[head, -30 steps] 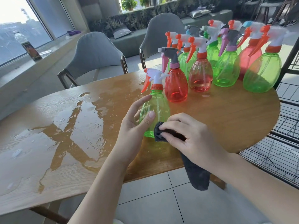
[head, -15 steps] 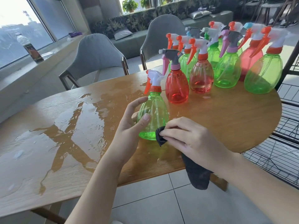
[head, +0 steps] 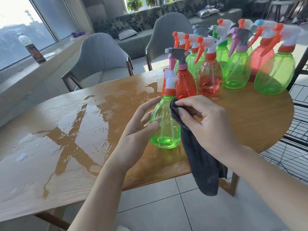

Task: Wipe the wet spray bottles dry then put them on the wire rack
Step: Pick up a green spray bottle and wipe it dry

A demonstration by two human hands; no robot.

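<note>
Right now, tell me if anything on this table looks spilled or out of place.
Yes: a wide puddle of water spreads over the left half of the wooden table, reaching toward the green spray bottle being wiped. The other bottles stand upright.

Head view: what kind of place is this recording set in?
Likely a lounge or café-style seating area: a wooden table with grey upholstered chairs, a cushioned bench backed by planters, and large windows.
</note>
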